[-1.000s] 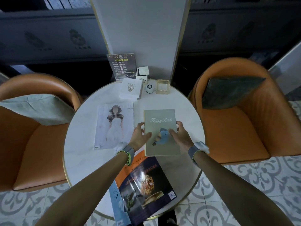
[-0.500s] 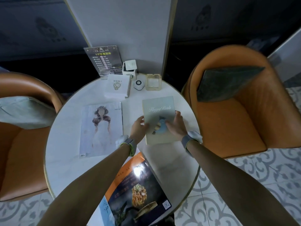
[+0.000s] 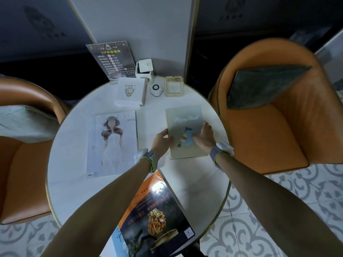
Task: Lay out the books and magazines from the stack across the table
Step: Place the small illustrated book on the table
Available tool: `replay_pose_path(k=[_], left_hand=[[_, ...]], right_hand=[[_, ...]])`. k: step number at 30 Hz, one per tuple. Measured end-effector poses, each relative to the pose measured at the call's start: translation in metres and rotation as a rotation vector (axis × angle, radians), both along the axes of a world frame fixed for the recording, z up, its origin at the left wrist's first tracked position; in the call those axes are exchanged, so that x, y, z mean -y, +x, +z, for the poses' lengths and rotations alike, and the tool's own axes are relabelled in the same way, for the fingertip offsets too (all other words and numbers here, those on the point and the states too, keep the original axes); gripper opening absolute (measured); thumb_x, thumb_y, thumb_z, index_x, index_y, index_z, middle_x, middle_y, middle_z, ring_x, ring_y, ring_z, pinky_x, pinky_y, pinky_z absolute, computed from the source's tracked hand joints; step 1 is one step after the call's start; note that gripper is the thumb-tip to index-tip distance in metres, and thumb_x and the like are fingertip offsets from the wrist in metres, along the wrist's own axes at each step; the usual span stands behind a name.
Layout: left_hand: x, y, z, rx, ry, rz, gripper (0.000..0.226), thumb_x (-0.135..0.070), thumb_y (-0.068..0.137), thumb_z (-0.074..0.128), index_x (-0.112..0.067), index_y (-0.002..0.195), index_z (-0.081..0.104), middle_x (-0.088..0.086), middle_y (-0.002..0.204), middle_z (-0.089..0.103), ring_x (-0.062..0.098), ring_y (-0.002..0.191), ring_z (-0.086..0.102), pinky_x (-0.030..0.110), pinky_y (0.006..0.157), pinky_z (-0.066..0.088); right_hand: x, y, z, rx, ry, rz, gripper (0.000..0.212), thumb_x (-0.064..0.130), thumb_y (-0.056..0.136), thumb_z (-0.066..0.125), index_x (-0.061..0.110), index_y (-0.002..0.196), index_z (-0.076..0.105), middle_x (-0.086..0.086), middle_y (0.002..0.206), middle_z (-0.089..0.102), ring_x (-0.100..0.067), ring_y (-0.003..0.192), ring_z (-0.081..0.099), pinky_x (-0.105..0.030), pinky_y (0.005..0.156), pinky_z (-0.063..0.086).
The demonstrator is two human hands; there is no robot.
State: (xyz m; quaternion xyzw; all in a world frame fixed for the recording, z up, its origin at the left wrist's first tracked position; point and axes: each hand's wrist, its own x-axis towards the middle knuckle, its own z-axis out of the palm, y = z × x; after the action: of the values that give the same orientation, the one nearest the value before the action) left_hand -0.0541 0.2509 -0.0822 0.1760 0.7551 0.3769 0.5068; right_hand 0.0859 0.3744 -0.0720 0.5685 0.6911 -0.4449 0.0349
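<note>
Head view: since half a second ago the grey book (image 3: 185, 130) has slid a little farther from the person toward the far right of the round white counter (image 3: 70, 182), and both hands have gone with it.

Taking that book as the landmark and reading from the left: one orange chair (image 3: 24, 164) stands well to its left, off the counter. One pale magazine (image 3: 113, 143) with a figure on its cover lies flat to the book's left, apart from it, long axis running away from the person. Nearer the person than the book, and a little left of it, a stack (image 3: 154, 217) shows two covers: a dark glossy food magazine on top and a blue one peeking out beneath, tilted so the long axis runs diagonally.

The left hand (image 3: 160, 140) touches the book's left edge, fingers bent around it. The book lies flat, long axis pointing away from the person, its title at the far end, leaning slightly left. The right hand (image 3: 203, 136) rests on the cover, fingers spread flat, gripping nothing.

Beyond the book sit one white box (image 3: 130, 91), one small round white device (image 3: 156, 89) and one glass ashtray (image 3: 174, 86). A second orange chair (image 3: 278, 117) stands to the book's right.
</note>
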Motion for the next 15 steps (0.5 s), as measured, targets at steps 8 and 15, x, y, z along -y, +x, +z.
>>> replay_pose_path(k=[8,15], left_hand=[[0.002,-0.012,0.014,-0.100,-0.071,-0.009,0.061,-0.018,0.101,0.055,-0.008,0.156,0.033,0.013,0.157,0.043,0.032,0.137,0.053,0.046,0.117,0.040],[0.030,-0.030,0.035,-0.218,-0.053,0.032,0.051,-0.023,0.099,0.057,-0.016,0.148,0.047,0.013,0.143,0.056,0.030,0.124,0.061,0.039,0.109,0.048]], right_hand=[[0.001,0.004,0.009,0.029,0.023,-0.008,0.089,0.027,0.092,0.068,0.009,0.160,0.013,-0.019,0.159,0.030,-0.039,0.147,0.033,-0.055,0.117,0.034],[0.010,-0.001,0.034,0.060,0.149,0.110,0.079,0.037,0.084,0.072,0.018,0.152,0.034,-0.015,0.147,0.044,-0.036,0.136,0.045,-0.050,0.107,0.045]])
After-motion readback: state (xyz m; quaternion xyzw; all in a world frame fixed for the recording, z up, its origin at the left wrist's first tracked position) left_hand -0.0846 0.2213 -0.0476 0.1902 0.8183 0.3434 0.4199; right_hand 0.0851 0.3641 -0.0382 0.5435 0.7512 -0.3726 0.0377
